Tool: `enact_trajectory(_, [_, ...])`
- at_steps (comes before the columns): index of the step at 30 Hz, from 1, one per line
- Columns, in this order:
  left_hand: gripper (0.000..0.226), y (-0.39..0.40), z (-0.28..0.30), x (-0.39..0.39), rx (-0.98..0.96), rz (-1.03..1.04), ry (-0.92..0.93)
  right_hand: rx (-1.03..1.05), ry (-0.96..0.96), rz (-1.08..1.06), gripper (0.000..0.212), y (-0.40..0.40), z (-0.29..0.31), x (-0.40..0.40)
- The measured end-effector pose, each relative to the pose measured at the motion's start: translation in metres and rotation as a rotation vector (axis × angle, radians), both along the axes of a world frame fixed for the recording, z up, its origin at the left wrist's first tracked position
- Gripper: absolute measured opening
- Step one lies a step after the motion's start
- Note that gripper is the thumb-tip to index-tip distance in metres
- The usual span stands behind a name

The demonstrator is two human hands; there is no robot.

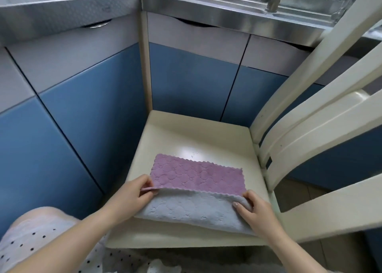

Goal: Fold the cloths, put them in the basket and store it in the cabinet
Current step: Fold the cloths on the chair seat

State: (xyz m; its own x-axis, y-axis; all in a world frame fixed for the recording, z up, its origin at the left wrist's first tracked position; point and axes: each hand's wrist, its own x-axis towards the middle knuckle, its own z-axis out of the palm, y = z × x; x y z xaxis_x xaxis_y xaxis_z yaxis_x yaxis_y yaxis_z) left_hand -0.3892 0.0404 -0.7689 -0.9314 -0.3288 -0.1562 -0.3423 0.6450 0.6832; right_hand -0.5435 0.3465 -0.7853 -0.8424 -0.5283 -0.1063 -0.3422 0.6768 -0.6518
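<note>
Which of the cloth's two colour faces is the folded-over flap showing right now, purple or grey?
The grey face: it is the flap nearest the person, lifted at its corners by the left hand and the right hand. The purple face lies flat behind it on the chair seat.

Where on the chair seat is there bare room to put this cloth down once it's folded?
The far half of the chair seat is bare, between the cloth's scalloped far edge and the cabinet doors. A narrower bare strip runs along the near edge, below the cloth. The middle is crowded: the left hand and right hand pinch the cloth's folded corners there.
</note>
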Motion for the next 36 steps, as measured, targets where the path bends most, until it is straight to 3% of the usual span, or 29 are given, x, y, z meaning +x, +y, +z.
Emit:
enact_trajectory(8, [0.019,-0.006,0.006,-0.049,0.311,0.246,0.165,-0.223,-0.043,-0.185,0.009,-0.027,0.016,-0.037])
enact_trajectory(16, [0.022,-0.019,-0.013,-0.087,0.173,0.359,0.110,0.003,-0.013,-0.226,0.017,-0.045,-0.005,-0.075])
enact_trajectory(23, [0.033,-0.022,-0.018,-0.095,0.103,0.386,0.057,0.028,0.020,-0.303,0.019,-0.051,-0.010,-0.079])
enact_trajectory(26, [0.038,-0.016,-0.021,-0.091,-0.189,0.317,0.133,0.045,0.284,-0.268,0.030,-0.055,-0.011,-0.069])
enact_trajectory(30, [0.036,0.025,-0.030,-0.091,-0.419,0.013,0.280,0.117,0.499,0.032,0.036,-0.089,-0.016,-0.035])
enact_trajectory(33, [0.045,0.053,-0.041,-0.097,-0.487,-0.172,0.160,0.315,0.429,0.204,0.045,-0.116,-0.024,-0.012])
enact_trajectory(36, [0.049,0.057,-0.048,-0.100,-0.635,-0.221,0.021,0.401,0.371,0.202,0.048,-0.123,-0.030,-0.008])
